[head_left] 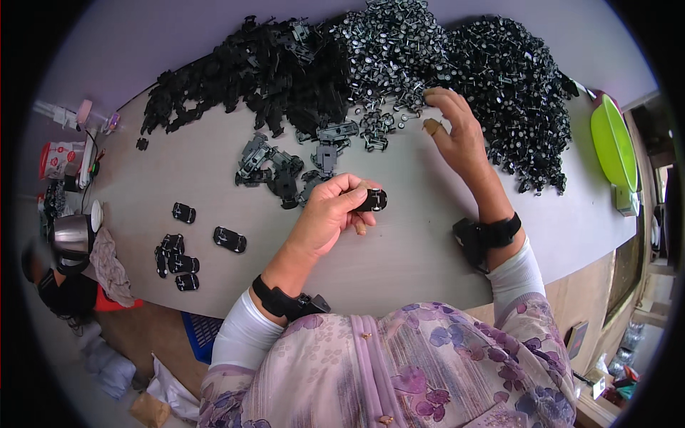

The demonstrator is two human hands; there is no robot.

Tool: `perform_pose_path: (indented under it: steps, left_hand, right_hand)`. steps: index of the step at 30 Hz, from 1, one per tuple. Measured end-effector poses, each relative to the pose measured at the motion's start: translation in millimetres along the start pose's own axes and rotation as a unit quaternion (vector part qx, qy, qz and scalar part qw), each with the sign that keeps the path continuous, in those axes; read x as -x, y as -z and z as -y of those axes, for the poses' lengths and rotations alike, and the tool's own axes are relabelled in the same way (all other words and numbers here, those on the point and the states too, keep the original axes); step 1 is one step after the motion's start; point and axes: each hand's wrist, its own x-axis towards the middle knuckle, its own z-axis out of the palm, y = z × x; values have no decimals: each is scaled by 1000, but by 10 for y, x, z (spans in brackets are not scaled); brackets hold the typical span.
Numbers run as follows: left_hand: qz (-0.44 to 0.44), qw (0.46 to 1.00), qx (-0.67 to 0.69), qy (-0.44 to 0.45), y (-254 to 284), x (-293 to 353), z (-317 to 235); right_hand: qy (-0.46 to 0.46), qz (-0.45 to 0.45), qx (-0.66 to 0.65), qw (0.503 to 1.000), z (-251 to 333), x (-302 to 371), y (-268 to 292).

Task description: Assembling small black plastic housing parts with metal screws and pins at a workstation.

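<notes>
My left hand pinches a small black toy car chassis between thumb and fingers above the middle of the table. A pale axle shows across the end of this chassis. Farther right, my right hand is stretched toward the heaps of wheel axles, its thumb and fingers apart and nothing seen between them. A yellowish covering wraps its thumb tip. Its fingertips lie near the edge of the silvery wheel axle heap and a small cluster of loose axles. Grey-black car chassis parts lie just beyond my left hand.
A heap of black chassis parts spreads along the back left, and dark wheel axles pile up at the back right. Several black car pieces lie at the left. A green basin stands at the right edge, a metal kettle at the left.
</notes>
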Motion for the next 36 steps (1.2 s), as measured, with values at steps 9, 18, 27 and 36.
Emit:
perform_pose_path:
  steps: [9, 18, 27, 36]
  left_hand:
    - [-27, 998, 23, -42, 32, -46, 19]
    - [-13, 1000, 2, -28, 15, -39, 0]
    - [5, 1000, -1, -16, 31, -39, 37]
    - [1, 1000, 7, -13, 12, -28, -5]
  right_hand:
    - [16, 100, 81, 992, -155, 39, -69]
    - [51, 63, -9, 997, 82, 145, -134]
    - [-75, -12, 26, 997, -202, 186, 251]
    - [-80, 99, 67, 990, -114, 275, 168]
